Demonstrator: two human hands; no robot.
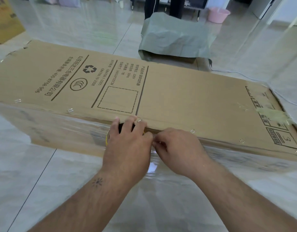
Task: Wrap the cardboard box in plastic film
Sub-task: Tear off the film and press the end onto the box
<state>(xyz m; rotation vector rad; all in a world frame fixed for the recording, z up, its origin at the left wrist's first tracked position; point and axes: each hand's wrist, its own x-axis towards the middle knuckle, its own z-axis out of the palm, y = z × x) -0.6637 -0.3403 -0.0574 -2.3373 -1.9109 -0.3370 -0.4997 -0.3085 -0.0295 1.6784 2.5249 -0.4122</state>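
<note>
A long flat cardboard box [161, 87] with dark printed text lies on the tiled floor, its top face bare. Clear plastic film [161, 195] covers the box's near side and spreads over the floor toward me. My left hand [127, 144] grips a roll with a yellow rim [107, 139] against the box's near top edge; most of the roll is hidden by the hand. My right hand [178, 151] sits just to its right, fingers pinched on the film or tape end at the edge.
A grey-green bag [176, 39] covers another box behind the cardboard box. A yellow carton [5, 19] stands at the far left and a pink basin [218, 14] at the back right. A person's dark legs [151, 7] stand at the back.
</note>
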